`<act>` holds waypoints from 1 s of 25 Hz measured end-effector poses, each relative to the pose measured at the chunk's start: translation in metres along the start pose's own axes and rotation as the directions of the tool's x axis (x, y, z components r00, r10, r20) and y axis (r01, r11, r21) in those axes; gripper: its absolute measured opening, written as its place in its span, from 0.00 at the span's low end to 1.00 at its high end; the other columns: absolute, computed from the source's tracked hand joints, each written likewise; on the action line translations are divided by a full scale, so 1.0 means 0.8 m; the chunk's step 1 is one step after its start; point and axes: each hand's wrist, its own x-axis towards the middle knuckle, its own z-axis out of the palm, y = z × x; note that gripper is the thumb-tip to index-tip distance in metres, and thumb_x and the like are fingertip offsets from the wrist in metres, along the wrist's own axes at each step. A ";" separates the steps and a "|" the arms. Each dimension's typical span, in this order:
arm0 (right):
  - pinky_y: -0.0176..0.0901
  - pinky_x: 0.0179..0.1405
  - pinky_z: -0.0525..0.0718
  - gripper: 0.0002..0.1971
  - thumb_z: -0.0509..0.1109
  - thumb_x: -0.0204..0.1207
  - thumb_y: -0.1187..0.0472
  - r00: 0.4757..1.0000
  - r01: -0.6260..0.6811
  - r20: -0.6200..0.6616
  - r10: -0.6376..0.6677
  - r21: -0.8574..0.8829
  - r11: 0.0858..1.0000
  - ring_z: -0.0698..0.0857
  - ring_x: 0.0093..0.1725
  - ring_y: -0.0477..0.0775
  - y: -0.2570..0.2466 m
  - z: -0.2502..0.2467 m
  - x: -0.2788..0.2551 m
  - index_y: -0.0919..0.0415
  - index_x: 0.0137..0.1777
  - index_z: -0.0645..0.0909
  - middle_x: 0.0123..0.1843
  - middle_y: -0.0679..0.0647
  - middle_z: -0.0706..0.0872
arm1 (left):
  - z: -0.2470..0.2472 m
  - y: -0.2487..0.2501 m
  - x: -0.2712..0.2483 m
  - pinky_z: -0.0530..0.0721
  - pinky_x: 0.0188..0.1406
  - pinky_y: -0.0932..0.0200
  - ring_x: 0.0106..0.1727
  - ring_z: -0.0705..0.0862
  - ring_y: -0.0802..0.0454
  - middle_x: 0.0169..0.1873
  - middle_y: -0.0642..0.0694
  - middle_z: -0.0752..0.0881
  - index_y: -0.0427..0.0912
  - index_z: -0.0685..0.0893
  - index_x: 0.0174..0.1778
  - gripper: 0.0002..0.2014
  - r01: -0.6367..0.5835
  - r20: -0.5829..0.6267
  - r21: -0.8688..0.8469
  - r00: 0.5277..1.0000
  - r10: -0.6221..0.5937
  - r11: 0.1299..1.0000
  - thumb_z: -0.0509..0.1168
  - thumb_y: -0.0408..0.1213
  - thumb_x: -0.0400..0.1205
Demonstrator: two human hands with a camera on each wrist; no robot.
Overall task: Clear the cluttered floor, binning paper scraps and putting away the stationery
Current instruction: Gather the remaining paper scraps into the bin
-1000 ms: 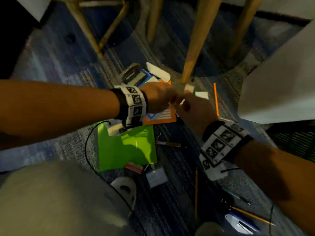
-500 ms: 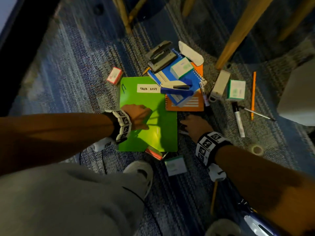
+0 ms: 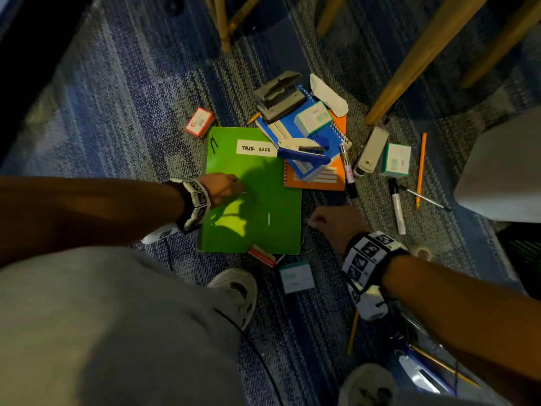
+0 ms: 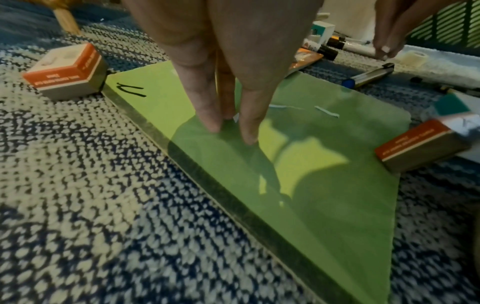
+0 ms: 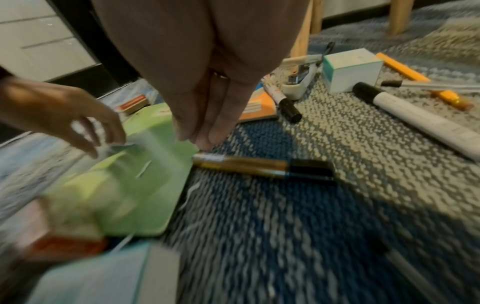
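Currently both hands are low over the floor, working the small paper scraps on and beside the green folder [image 3: 251, 194].

Left hand [image 3: 222, 189]: fingers point straight down onto the folder cover, tips pressed close together. In the left wrist view a tiny white scrap [image 4: 235, 117] sits between the fingertips [image 4: 213, 123], right at the contact point. It looks like a pinch closing on it, though the scrap is too small to confirm that it is lifted.

Right hand [image 3: 333, 224]: off the folder's right edge, fingers bunched and angled down at the carpet. Its fingertips [image 5: 205, 139] sit just above the near end of a brown marker [image 5: 262, 168], which lies with its long axis running away to the right. Whether anything is held between those tips I cannot tell.

Key relation: two thin paper slivers [image 4: 326, 111] lie flat on the cover, beyond the left fingertips and toward the folder's far edge. In the head view one sliver [image 3: 268, 219] lies in the folder's lower right part, between the two hands, long axis roughly along the folder's length.

Judgement: the right hand is marginally nearer that sliver; the left must first finish with its own scrap. A flat sliver on a slick cover probably needs a slide or a fingernail pinch across its short axis.
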 end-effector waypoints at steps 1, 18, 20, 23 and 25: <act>0.52 0.51 0.83 0.06 0.63 0.83 0.59 1.000 0.008 0.016 -0.008 0.023 1.000 0.84 0.50 0.58 -0.002 0.005 -0.009 0.55 0.48 0.82 0.50 0.54 0.87 | 0.001 -0.002 -0.001 0.80 0.52 0.49 0.57 0.82 0.34 0.59 0.34 0.78 0.42 0.74 0.75 0.20 -0.016 0.003 0.014 1.000 0.016 1.000 0.55 0.40 0.87; 0.45 0.59 0.83 0.08 0.68 0.81 0.58 0.985 -0.144 0.111 0.131 0.118 0.983 0.86 0.53 0.51 0.004 0.042 -0.023 0.57 0.48 0.89 0.55 0.51 0.89 | -0.002 -0.009 0.017 0.81 0.49 0.51 0.54 0.82 0.39 0.58 0.37 0.78 0.37 0.72 0.71 0.29 0.075 -0.241 -0.245 0.961 -0.135 0.967 0.74 0.36 0.74; 0.44 0.57 0.83 0.07 0.69 0.80 0.59 0.978 -0.184 0.127 0.167 0.143 0.972 0.85 0.53 0.53 0.009 0.058 -0.017 0.57 0.50 0.88 0.54 0.52 0.89 | 0.000 -0.002 0.024 0.81 0.52 0.50 0.54 0.82 0.37 0.59 0.35 0.78 0.32 0.72 0.70 0.32 0.029 -0.327 -0.327 0.934 -0.141 0.945 0.77 0.34 0.71; 0.42 0.49 0.83 0.11 0.69 0.80 0.60 0.977 -0.209 0.078 0.197 0.219 0.953 0.84 0.47 0.53 0.016 0.071 -0.015 0.56 0.61 0.83 0.50 0.54 0.87 | -0.008 0.011 0.033 0.77 0.51 0.50 0.54 0.81 0.35 0.55 0.32 0.80 0.28 0.74 0.64 0.29 -0.008 -0.402 -0.435 0.896 -0.186 0.901 0.77 0.30 0.70; 0.37 0.41 0.79 0.18 0.67 0.81 0.62 0.985 -0.172 0.068 0.160 0.229 0.958 0.81 0.42 0.49 0.018 0.073 -0.013 0.53 0.70 0.77 0.48 0.52 0.84 | -0.018 0.013 0.040 0.77 0.49 0.49 0.53 0.80 0.34 0.55 0.33 0.78 0.32 0.72 0.63 0.30 0.085 -0.380 -0.416 0.888 -0.259 0.905 0.78 0.34 0.69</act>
